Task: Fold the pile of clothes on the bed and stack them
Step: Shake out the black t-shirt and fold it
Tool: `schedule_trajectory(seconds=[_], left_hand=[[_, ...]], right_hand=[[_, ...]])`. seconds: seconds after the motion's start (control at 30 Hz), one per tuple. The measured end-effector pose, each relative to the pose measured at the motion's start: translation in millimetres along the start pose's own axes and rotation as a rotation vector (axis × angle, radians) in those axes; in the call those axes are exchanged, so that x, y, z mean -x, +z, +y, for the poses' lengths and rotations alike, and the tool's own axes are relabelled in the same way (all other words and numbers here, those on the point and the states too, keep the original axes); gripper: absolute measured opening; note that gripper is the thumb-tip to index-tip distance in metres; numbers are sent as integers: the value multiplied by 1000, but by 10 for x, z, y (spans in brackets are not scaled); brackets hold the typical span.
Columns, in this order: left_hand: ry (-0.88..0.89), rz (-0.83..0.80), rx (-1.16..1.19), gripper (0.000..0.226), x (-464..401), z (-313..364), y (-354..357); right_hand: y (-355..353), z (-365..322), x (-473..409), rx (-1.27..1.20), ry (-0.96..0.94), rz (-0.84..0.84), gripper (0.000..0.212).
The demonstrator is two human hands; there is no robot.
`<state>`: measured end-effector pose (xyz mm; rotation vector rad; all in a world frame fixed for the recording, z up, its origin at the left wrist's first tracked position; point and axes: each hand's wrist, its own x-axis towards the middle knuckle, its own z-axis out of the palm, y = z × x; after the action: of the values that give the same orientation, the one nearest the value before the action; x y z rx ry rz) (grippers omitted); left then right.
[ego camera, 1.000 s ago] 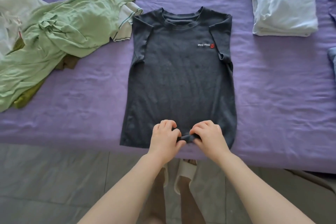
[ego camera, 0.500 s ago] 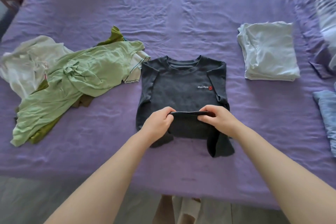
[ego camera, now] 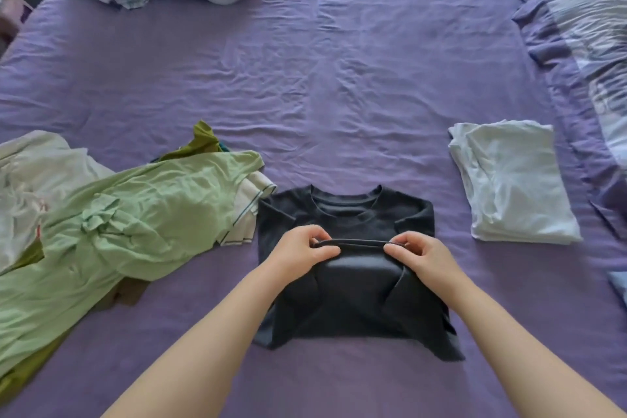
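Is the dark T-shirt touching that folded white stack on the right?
Apart. The head view shows a strip of bare purple sheet between the dark T-shirt and the folded white stack.

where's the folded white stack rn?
Head view, right side of the purple bed: the folded white stack lies flat, apart from the dark tee on its left, with striped bedding beyond it.
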<state>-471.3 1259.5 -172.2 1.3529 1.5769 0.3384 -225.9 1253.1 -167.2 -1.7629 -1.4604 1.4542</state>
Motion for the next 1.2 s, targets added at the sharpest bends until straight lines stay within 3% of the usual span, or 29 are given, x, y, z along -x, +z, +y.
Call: schedule_trajectory(seconds=[0.13,0.27,0.4,0.47,0.6,0.67,0.73,0.8,0.87,1.0,1.2], left_hand=[[-79,-61,-13,22,-452,20,-211],[-110,71,31,24,-866,114,-214],[-65,217,-261,54,-926,21,-8],[-46,263,-381,60,-757,-104,103],[-40,76,-593,86,-443,-463,200],[-15,-19,-686,93,-404,-542,191],[21,1,-701,86,-415,-542,164],[56,158,-558,59,-445,-499,145],[-5,345,-342,29,-486,-415,103],[-233,571,107,20,-654,-360,-114],[-372,767,457,11,-861,-474,-381]], right_hand=[[-22,-89,-409,-63,74,21,6],[-67,-186,-869,-51,58,152,2],[-49,-22,-1097,180,107,155,37],[12,132,-967,303,24,108,54],[-4,494,-581,672,-125,-151,97],[-60,618,-530,812,-183,-189,97],[-92,676,-595,706,-234,-82,74],[-132,621,-691,427,-141,120,34],[-207,518,-795,145,8,217,12],[-370,479,-918,5,85,329,10],[-487,618,-997,-105,159,451,19]])
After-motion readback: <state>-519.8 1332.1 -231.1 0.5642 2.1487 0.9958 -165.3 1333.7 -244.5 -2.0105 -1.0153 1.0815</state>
